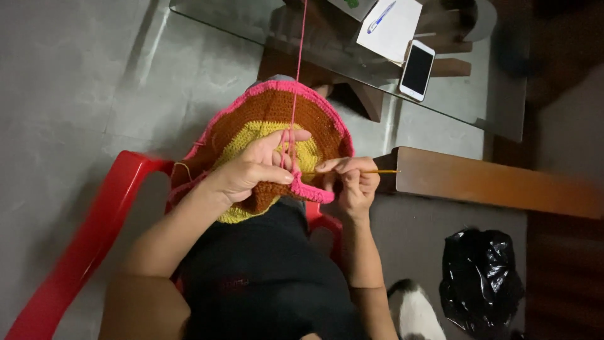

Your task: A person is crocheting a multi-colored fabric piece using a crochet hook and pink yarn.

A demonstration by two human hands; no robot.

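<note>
- Grey tiled floor (pixel 69 82) lay under you, with one red plastic chair (pixel 94 233) at the left.
- Your left hand (pixel 255 170) pinched the crochet piece (pixel 270 119), one round of pink, brown and yellow bands, over your lap.
- One pink yarn strand (pixel 298 63) ran up from it.
- Your right hand (pixel 352 182) was closed around one crochet hook (pixel 377 171).
- One glass table (pixel 503 107) carried one phone (pixel 418 69).
- One black plastic bag (pixel 481 277) sat on the floor, contents hidden.

Dim indoor light, dark right edge, soft glare on glass table (pixel 497 119), slight overall softness
</note>
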